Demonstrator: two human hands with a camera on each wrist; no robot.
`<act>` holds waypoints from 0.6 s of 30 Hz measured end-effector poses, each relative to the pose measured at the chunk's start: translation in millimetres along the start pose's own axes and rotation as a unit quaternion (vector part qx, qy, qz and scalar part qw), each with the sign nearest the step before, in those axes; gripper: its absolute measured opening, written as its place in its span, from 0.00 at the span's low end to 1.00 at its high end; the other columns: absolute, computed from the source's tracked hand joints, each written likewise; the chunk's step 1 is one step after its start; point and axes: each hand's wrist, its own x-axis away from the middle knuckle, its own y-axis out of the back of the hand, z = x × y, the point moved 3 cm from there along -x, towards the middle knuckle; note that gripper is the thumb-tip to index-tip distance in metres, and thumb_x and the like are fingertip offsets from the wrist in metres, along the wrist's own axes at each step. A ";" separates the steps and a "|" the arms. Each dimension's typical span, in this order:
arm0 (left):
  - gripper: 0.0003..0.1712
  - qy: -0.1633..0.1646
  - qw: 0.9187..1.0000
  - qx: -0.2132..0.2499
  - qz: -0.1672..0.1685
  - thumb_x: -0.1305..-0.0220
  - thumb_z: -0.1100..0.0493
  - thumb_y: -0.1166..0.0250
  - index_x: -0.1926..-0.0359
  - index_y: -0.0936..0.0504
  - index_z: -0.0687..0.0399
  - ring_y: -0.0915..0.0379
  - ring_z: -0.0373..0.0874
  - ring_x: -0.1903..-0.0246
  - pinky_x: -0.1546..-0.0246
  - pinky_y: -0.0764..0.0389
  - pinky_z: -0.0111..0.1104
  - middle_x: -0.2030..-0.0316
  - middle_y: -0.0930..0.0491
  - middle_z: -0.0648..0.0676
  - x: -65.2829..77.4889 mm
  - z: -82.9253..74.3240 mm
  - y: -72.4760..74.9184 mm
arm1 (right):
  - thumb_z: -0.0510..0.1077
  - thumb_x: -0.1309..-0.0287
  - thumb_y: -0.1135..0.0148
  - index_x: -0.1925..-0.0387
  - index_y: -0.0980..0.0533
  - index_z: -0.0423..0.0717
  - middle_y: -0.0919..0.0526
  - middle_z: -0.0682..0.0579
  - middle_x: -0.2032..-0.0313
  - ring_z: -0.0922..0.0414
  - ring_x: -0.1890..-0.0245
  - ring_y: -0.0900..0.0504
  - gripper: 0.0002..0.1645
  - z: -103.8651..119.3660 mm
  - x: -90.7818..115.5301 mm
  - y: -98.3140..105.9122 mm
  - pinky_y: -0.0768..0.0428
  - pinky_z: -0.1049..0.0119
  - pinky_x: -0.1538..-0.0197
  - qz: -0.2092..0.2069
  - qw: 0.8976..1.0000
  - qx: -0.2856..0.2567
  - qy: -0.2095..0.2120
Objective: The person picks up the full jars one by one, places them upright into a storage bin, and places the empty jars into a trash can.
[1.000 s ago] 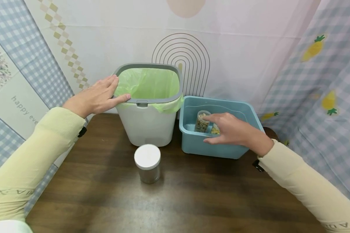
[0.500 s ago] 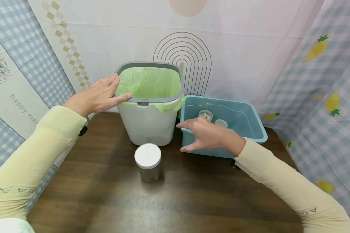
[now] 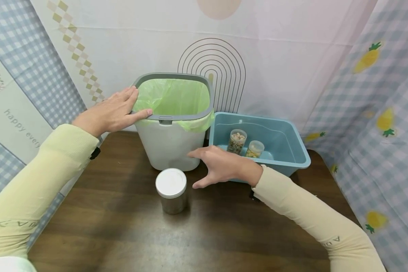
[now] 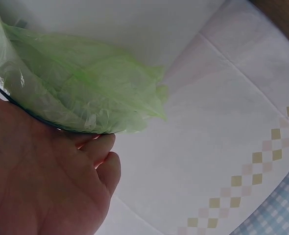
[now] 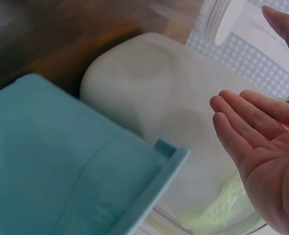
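Observation:
My left hand (image 3: 113,113) rests with straight fingers on the grey rim of a white trash bin (image 3: 171,145). A green bag (image 3: 176,96) lines the bin and folds over its rim, as the left wrist view shows too. My right hand (image 3: 221,165) hovers just right of a clear jar (image 3: 174,204) with a white lid (image 3: 171,183). Its thumb and fingers are spread apart and hold nothing. In the right wrist view the palm and the relaxed fingers (image 5: 252,122) show beside the bin, with the lidded jar near the thumb.
A blue plastic tub (image 3: 275,139) stands right of the bin. Inside it are a tall clear cup of nuts (image 3: 237,141) and a shorter cup with yellow pieces (image 3: 254,149). Patterned cloth (image 3: 275,56) hangs behind the brown table (image 3: 204,234).
My right hand has moved left from over the blue tub to beside the lidded jar, uncovering the two cups. The left hand has stayed on the bin's rim.

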 end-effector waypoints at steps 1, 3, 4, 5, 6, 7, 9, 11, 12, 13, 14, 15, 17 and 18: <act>0.63 0.000 1.000 0.000 0.000 0.24 0.22 0.64 0.18 0.69 0.71 0.74 0.68 0.16 0.17 0.64 0.61 0.17 0.72 0.71 0.0 0.2 0.2 | 0.64 0.42 0.23 0.25 0.31 0.37 0.22 0.42 0.30 0.47 0.30 0.21 0.54 1.6 -2.2 -1.8 0.21 0.51 0.29 0.000 1.000 -0.003 0.002; 0.63 0.001 1.000 -0.001 0.000 0.24 0.22 0.64 0.18 0.69 0.71 0.74 0.68 0.16 0.17 0.64 0.61 0.17 0.72 0.71 0.1 0.6 0.5 | 0.64 0.43 0.23 0.26 0.31 0.37 0.22 0.41 0.30 0.47 0.30 0.21 0.55 4.7 -6.8 -5.3 0.21 0.51 0.29 0.002 1.000 -0.010 0.007; 0.63 0.001 1.000 -0.001 0.000 0.24 0.22 0.64 0.18 0.69 0.71 0.74 0.68 0.16 0.17 0.64 0.61 0.17 0.72 0.71 0.2 0.8 0.7 | 0.64 0.43 0.22 0.26 0.31 0.37 0.22 0.41 0.30 0.47 0.30 0.21 0.55 6.1 -9.1 -7.2 0.21 0.52 0.29 0.002 1.000 -0.010 0.011; 0.63 0.001 1.000 -0.002 0.000 0.24 0.22 0.64 0.18 0.69 0.71 0.74 0.68 0.16 0.17 0.64 0.61 0.17 0.72 0.71 0.3 1.0 0.9 | 0.64 0.44 0.22 0.26 0.31 0.37 0.22 0.41 0.30 0.47 0.30 0.21 0.55 7.5 -11.3 -9.0 0.20 0.52 0.29 0.003 1.000 -0.012 0.014; 0.63 0.002 1.000 -0.003 0.000 0.24 0.22 0.64 0.18 0.69 0.71 0.74 0.68 0.16 0.17 0.64 0.61 0.17 0.72 0.71 0.3 1.2 1.0 | 0.64 0.44 0.22 0.26 0.31 0.37 0.21 0.41 0.31 0.47 0.30 0.21 0.55 8.9 -13.6 -10.7 0.20 0.53 0.30 0.002 1.000 -0.012 0.019; 0.62 0.002 1.000 -0.003 0.000 0.24 0.22 0.64 0.18 0.69 0.71 0.74 0.68 0.16 0.17 0.64 0.61 0.17 0.72 0.71 0.3 1.4 1.2 | 0.64 0.45 0.21 0.26 0.30 0.36 0.21 0.40 0.31 0.47 0.31 0.20 0.55 10.2 -15.7 -12.6 0.20 0.53 0.30 0.000 1.000 -0.013 0.024; 0.62 0.001 1.000 -0.005 0.000 0.24 0.22 0.64 0.18 0.69 0.71 0.74 0.68 0.16 0.17 0.64 0.61 0.17 0.72 0.72 0.3 1.6 1.3 | 0.64 0.46 0.20 0.27 0.30 0.36 0.21 0.40 0.32 0.47 0.31 0.20 0.56 12.1 -19.5 -16.4 0.19 0.54 0.31 -0.002 0.999 -0.014 0.031; 0.63 0.000 1.000 -0.006 0.000 0.24 0.22 0.64 0.18 0.69 0.71 0.74 0.68 0.16 0.17 0.64 0.61 0.17 0.72 0.72 0.2 1.5 1.2 | 0.64 0.47 0.20 0.27 0.30 0.36 0.21 0.40 0.32 0.48 0.32 0.19 0.56 13.5 -22.8 -20.3 0.19 0.54 0.31 -0.004 0.999 -0.017 0.036; 0.63 0.000 1.000 -0.006 -0.001 0.24 0.22 0.64 0.18 0.69 0.71 0.73 0.68 0.16 0.17 0.64 0.61 0.17 0.71 0.72 0.1 1.3 1.2 | 0.64 0.47 0.19 0.27 0.30 0.36 0.20 0.40 0.32 0.47 0.32 0.19 0.56 13.9 -24.3 -22.4 0.19 0.54 0.32 -0.005 0.999 -0.020 0.037; 0.63 -0.001 1.000 -0.007 -0.001 0.24 0.22 0.64 0.18 0.69 0.71 0.73 0.68 0.16 0.17 0.64 0.61 0.17 0.71 0.72 0.0 1.1 1.0 | 0.64 0.48 0.19 0.27 0.30 0.36 0.20 0.40 0.32 0.47 0.33 0.19 0.56 14.1 -25.8 -24.6 0.18 0.54 0.32 -0.006 0.999 -0.024 0.037; 0.63 0.000 1.000 -0.007 -0.001 0.24 0.22 0.64 0.18 0.69 0.71 0.73 0.68 0.16 0.17 0.64 0.61 0.17 0.71 0.72 -0.2 1.0 0.8 | 0.64 0.48 0.19 0.27 0.30 0.37 0.20 0.41 0.32 0.47 0.33 0.19 0.57 14.2 -27.1 -26.7 0.18 0.54 0.32 -0.006 0.999 -0.026 0.037; 0.63 0.000 1.000 -0.007 -0.001 0.24 0.22 0.64 0.18 0.69 0.71 0.73 0.68 0.16 0.17 0.64 0.61 0.17 0.71 0.71 -0.4 0.9 0.7 | 0.64 0.48 0.19 0.27 0.30 0.37 0.20 0.41 0.32 0.48 0.33 0.19 0.57 14.3 -28.6 -28.7 0.18 0.54 0.32 -0.007 0.999 -0.026 0.037; 0.63 0.001 1.000 -0.005 -0.001 0.24 0.22 0.64 0.17 0.69 0.70 0.73 0.68 0.16 0.17 0.64 0.61 0.17 0.71 0.71 -0.7 0.7 0.5 | 0.65 0.49 0.19 0.27 0.29 0.38 0.19 0.43 0.33 0.49 0.34 0.18 0.57 14.2 -31.5 -32.7 0.18 0.56 0.33 -0.011 0.999 -0.025 0.038; 0.63 0.001 1.000 -0.005 -0.001 0.24 0.22 0.64 0.17 0.69 0.70 0.73 0.67 0.16 0.17 0.64 0.61 0.16 0.71 0.71 -0.8 0.6 0.5 | 0.65 0.50 0.19 0.27 0.29 0.38 0.19 0.43 0.34 0.50 0.35 0.17 0.57 14.1 -32.9 -34.6 0.18 0.56 0.33 -0.013 0.999 -0.025 0.039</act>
